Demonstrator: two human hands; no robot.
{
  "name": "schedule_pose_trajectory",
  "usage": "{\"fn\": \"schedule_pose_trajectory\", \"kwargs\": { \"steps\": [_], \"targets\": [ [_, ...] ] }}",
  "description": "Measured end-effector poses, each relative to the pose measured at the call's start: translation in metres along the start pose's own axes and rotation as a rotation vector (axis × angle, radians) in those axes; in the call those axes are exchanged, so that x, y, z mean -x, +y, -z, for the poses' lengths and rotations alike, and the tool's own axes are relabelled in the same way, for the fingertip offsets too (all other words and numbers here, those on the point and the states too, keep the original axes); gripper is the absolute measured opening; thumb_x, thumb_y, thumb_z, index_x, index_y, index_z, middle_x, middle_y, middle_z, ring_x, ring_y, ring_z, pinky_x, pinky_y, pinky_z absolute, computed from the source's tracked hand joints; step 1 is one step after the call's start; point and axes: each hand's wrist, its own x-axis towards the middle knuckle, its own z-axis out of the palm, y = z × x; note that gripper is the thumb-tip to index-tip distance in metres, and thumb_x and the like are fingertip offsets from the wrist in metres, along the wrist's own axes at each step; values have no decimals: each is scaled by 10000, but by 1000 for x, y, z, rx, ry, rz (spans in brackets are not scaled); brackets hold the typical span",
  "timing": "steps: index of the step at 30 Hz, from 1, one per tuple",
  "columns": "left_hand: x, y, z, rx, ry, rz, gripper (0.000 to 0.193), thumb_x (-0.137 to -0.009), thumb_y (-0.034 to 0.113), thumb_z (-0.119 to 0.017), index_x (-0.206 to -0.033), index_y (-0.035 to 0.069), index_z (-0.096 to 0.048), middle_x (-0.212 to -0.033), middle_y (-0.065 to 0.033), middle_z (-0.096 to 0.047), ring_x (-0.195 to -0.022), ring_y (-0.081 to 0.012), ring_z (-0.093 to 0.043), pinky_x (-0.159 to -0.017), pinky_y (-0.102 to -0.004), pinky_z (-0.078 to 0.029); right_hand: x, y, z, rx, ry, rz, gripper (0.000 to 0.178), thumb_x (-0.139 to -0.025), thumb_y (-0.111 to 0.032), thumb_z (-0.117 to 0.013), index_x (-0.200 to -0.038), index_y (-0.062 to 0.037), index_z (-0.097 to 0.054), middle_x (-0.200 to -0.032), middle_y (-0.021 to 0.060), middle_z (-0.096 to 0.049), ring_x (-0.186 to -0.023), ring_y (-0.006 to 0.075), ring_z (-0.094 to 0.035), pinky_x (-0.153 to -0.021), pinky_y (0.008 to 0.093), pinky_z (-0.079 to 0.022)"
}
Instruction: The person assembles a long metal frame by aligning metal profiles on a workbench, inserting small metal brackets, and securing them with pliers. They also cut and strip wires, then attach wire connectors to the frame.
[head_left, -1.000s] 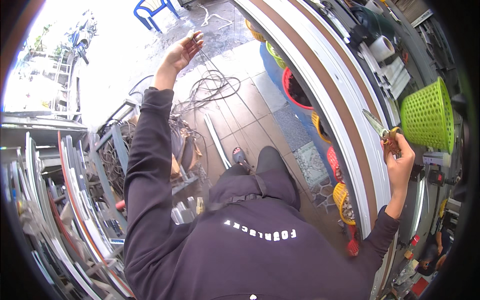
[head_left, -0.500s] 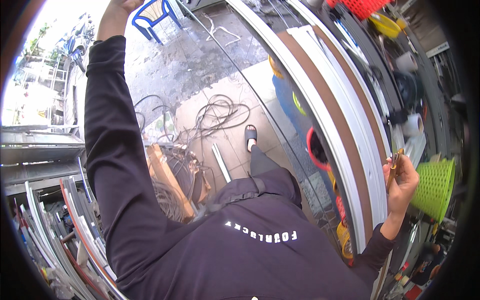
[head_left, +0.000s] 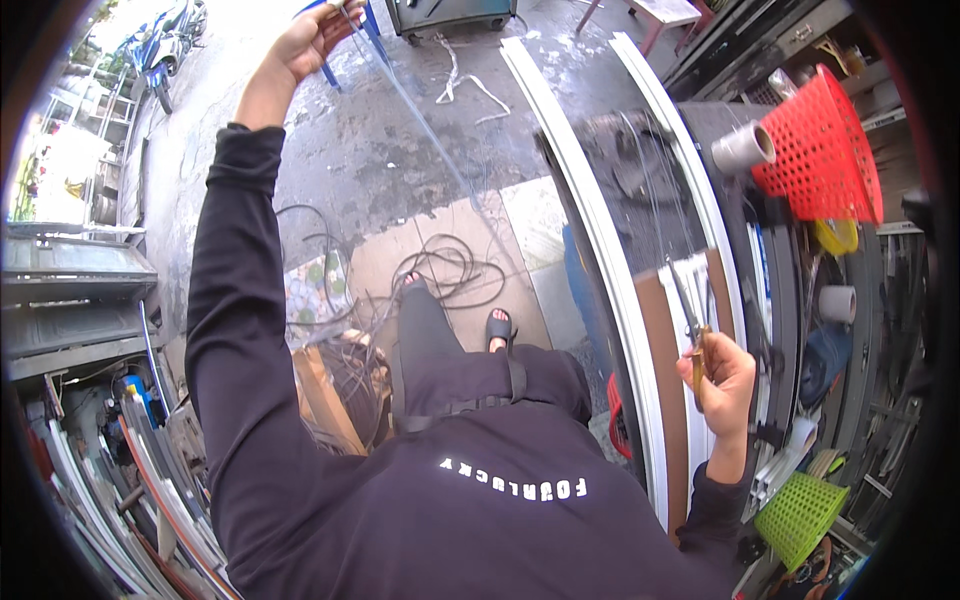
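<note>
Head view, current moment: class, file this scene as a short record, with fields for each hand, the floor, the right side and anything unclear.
Left hand: raised near the top edge, pinching a thin grey strip that slants down toward the floor
Right hand: gripping scissors by gold-coloured handles, blades toward the picture's top
Floor: dark loops of cord or strip around the person's feet
Right side: long white bars, a red basket, a green basket
Unclear: whether the grey strip joins the loops
</note>
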Motion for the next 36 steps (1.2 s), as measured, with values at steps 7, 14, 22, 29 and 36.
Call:
{"fn": "schedule_pose_trajectory", "kwargs": {
  "steps": [7, 14, 22, 29, 36],
  "targets": [
    [-54, 5, 15, -162, 25, 84, 373, -1059, 313, -461, -1277, 60, -630, -1108, -32, -709, -989, -116, -682, -914, -252, -536, -98, -47, -113, -248, -48, -144, 166, -833, 41, -719, -982, 41, -645, -835, -2, -634, -747, 50, -570, -667, 212, -464],
    [-118, 11, 95, -19, -87, 278, 390, -1038, 350, -509, -1222, 35, -645, -1044, -53, -679, -928, -145, -689, -810, -251, -561, -201, -132, -257, -321, -77, -285, 105, -857, -7, -717, -859, -1, -612, -665, -54, -557, -566, -2, -440, -523, 182, -351],
    [-191, 36, 177, -113, -109, 330, 407, -1044, 357, -494, -1246, 27, -621, -969, -81, -711, -798, -146, -722, -692, -245, -582, -306, -196, -332, 17, -44, -35, 103, -842, 53, -585, -941, 79, -601, -690, 84, -666, -712, 127, -710, -621, 259, -536],
    [-242, 27, 205, -141, -105, 305, 399, -1052, 343, -472, -1252, 25, -604, -976, -88, -719, -705, -143, -720, -607, -250, -589, -425, -190, -386, -54, -203, -54, 129, -834, 41, -559, -956, 56, -599, -792, 127, -723, -836, 194, -749, -653, 257, -548],
    [-279, 21, 209, -59, 71, 376, 407, -1041, 328, -506, -1271, 3, -587, -881, -61, -696, -686, -170, -725, -569, -232, -588, -557, -190, -436, -330, -292, -61, 114, -915, -62, -620, -938, 45, -591, -865, 93, -705, -838, 95, -690, -700, 231, -511]
  ]
}}
